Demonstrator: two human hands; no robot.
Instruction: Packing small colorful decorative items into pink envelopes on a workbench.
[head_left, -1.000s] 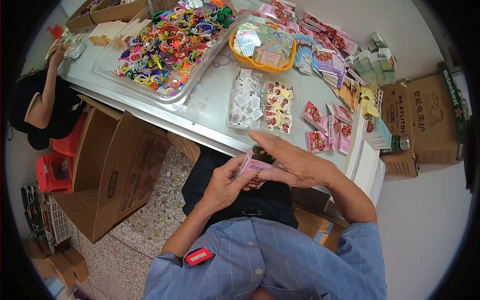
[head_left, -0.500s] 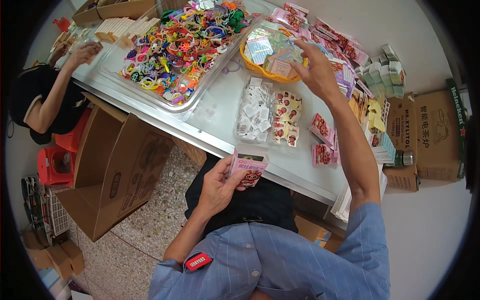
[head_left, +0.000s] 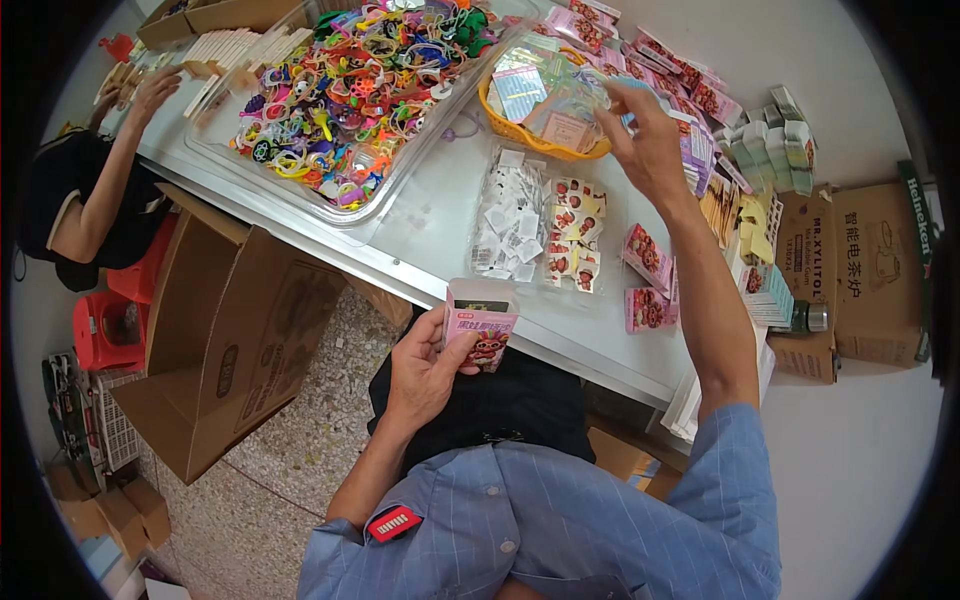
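Head view: with left hand [head_left: 418, 378], clasping open pink box [head_left: 489, 335] by table [head_left: 405, 232]; keep it upright, unsquashed. With right hand [head_left: 645, 145], fingers half-parted at basket [head_left: 537, 143], pick singly (cannot tell if holding anything).

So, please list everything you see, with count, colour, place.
Table: one, white, centre.
Tray: one, clear, upper table.
Trinkets: many, multicoloured, in tray.
Basket: one, yellow, right of tray.
Packets: several, mostly clear, in basket.
Sachets: many, white, nearer than basket.
Picture pieces: many, cream and red, right of sachets.
Boxes: many, pink, table's right and back.
Slim boxes: several, pale green, back right.
Cards: many, blue and purple, back right.
Flask: one, green and silver, far right.
Cartons: several, brown, left and right.
Stool: at least one, red, left.
Colleague: one, dark top, upper left.
Shirt: one, blue, lower middle.
Left hand: one, bare, holding an open pink box.
Right hand: one, bare, at basket's right side.
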